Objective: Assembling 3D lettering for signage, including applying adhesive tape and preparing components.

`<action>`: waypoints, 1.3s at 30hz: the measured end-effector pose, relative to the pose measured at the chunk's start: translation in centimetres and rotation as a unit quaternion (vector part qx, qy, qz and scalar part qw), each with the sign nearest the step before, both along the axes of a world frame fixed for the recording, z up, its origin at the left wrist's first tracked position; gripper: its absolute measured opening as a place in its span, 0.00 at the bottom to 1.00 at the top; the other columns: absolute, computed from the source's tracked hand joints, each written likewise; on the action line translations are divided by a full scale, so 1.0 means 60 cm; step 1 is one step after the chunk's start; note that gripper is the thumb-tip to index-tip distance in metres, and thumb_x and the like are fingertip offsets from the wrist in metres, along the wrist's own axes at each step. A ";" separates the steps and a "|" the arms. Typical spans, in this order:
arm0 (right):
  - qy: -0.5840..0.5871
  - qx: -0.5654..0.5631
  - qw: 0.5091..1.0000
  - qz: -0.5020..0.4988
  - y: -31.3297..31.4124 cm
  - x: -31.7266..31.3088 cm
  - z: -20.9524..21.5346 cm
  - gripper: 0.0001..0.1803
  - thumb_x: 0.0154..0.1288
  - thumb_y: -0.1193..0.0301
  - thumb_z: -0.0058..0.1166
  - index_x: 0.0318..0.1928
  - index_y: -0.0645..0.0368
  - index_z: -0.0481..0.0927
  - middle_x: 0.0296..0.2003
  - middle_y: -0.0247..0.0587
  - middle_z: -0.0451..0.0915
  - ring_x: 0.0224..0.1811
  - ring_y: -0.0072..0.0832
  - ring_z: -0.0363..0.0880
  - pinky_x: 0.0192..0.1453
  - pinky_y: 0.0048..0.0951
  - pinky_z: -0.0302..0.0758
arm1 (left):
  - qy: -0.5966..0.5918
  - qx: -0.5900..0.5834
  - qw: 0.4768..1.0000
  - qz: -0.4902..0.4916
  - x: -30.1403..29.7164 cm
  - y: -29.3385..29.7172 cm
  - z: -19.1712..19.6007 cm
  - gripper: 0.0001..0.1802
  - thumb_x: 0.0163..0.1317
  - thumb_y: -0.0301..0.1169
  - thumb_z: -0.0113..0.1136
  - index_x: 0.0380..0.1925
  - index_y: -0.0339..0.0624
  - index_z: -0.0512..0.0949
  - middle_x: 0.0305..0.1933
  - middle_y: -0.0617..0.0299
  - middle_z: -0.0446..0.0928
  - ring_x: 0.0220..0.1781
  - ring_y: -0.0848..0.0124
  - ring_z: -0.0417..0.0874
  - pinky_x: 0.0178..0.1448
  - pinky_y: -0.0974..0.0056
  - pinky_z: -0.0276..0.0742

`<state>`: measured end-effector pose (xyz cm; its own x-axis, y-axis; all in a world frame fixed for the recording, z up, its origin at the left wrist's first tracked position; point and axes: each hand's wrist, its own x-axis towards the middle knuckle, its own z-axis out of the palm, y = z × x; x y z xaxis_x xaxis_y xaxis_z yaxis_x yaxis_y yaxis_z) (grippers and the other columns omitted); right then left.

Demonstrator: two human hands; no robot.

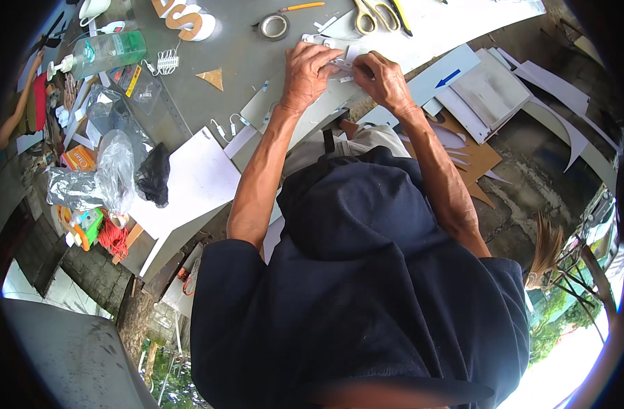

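Observation:
My left hand [310, 68] and my right hand [388, 83] meet over the grey table [237, 61], close to its front edge. Both pinch a small white strip piece [343, 65] between the fingertips. More small white scraps [323, 26] lie just beyond the hands. A roll of tape [274, 26] sits a little further back to the left, and yellow-handled scissors [375, 15] lie behind the hands. My forearms reach up from a dark blue shirt that fills the lower middle of the view.
A white sheet [196, 180] hangs over the table's left front corner beside a black bag [154, 174] and clear plastic bags [114, 170]. Wooden letters [186, 20], a clear bottle [107, 51] and a small wooden triangle [213, 78] lie further left. White boards [489, 92] and brown offcuts cover the ground at right.

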<state>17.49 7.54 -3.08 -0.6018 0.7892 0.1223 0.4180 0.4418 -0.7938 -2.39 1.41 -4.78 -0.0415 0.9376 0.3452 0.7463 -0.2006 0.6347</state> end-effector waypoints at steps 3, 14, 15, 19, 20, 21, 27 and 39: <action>-0.004 0.010 1.000 -0.006 -0.004 0.000 -0.001 0.07 0.61 0.76 0.63 0.40 0.61 0.81 0.32 0.46 0.81 0.31 0.43 0.83 0.38 0.39 0.81 | 0.000 -0.011 1.000 -0.004 -0.001 0.000 0.002 0.17 0.50 0.31 0.77 0.43 0.55 0.89 0.42 0.70 0.84 0.49 0.66 0.80 0.58 0.59 0.71; -0.016 0.044 0.999 -0.018 -0.006 -0.007 -0.011 0.06 0.62 0.74 0.62 0.39 0.61 0.81 0.34 0.46 0.81 0.36 0.47 0.84 0.41 0.42 0.81 | 0.021 -0.023 0.999 -0.015 -0.002 0.004 0.007 0.15 0.50 0.33 0.78 0.41 0.56 0.90 0.43 0.71 0.85 0.49 0.66 0.80 0.58 0.58 0.72; -0.020 0.052 0.998 -0.020 -0.005 -0.008 -0.012 0.06 0.61 0.74 0.61 0.38 0.61 0.81 0.34 0.46 0.81 0.36 0.47 0.84 0.42 0.42 0.81 | 0.021 -0.019 1.000 -0.012 -0.003 0.005 0.006 0.16 0.49 0.33 0.78 0.41 0.56 0.90 0.43 0.71 0.85 0.50 0.66 0.81 0.58 0.58 0.72; -0.031 0.049 0.998 -0.023 -0.005 -0.009 -0.015 0.06 0.61 0.74 0.62 0.38 0.60 0.81 0.33 0.46 0.81 0.37 0.46 0.84 0.42 0.42 0.81 | 0.022 -0.018 1.000 -0.013 -0.003 0.007 0.001 0.16 0.49 0.33 0.79 0.40 0.57 0.90 0.43 0.71 0.85 0.50 0.66 0.81 0.58 0.58 0.72; -0.030 0.062 0.997 -0.022 -0.005 -0.010 -0.015 0.06 0.61 0.73 0.62 0.37 0.60 0.82 0.33 0.45 0.81 0.37 0.46 0.84 0.42 0.42 0.81 | 0.026 -0.015 0.999 -0.012 -0.003 0.006 0.000 0.16 0.49 0.33 0.79 0.40 0.57 0.90 0.43 0.72 0.85 0.50 0.66 0.81 0.58 0.58 0.72; -0.029 0.075 0.997 -0.021 -0.006 -0.010 -0.015 0.06 0.61 0.73 0.62 0.37 0.60 0.82 0.33 0.45 0.81 0.36 0.46 0.84 0.42 0.42 0.81 | 0.030 -0.012 0.999 -0.011 -0.002 0.006 -0.001 0.15 0.48 0.33 0.79 0.40 0.57 0.90 0.43 0.72 0.85 0.49 0.66 0.81 0.58 0.58 0.72; -0.035 0.081 0.996 -0.019 -0.005 -0.011 -0.015 0.05 0.61 0.73 0.61 0.37 0.59 0.82 0.32 0.44 0.81 0.36 0.46 0.84 0.42 0.42 0.82 | 0.029 -0.013 0.999 -0.014 -0.001 0.007 0.002 0.15 0.48 0.33 0.79 0.39 0.55 0.90 0.42 0.72 0.85 0.49 0.66 0.81 0.57 0.57 0.72; -0.052 0.075 0.996 -0.003 -0.003 -0.008 -0.018 0.07 0.63 0.72 0.64 0.41 0.59 0.84 0.34 0.43 0.82 0.36 0.43 0.84 0.43 0.38 0.82 | 0.036 -0.030 0.999 -0.016 -0.002 0.008 0.006 0.13 0.50 0.34 0.78 0.37 0.55 0.90 0.42 0.72 0.85 0.50 0.67 0.81 0.58 0.57 0.72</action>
<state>16.99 7.36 -4.14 -0.6127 0.7702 0.1769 0.4968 0.5495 -0.6717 -2.50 1.90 -4.42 0.0109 0.9570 0.2899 0.7838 -0.1882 0.5918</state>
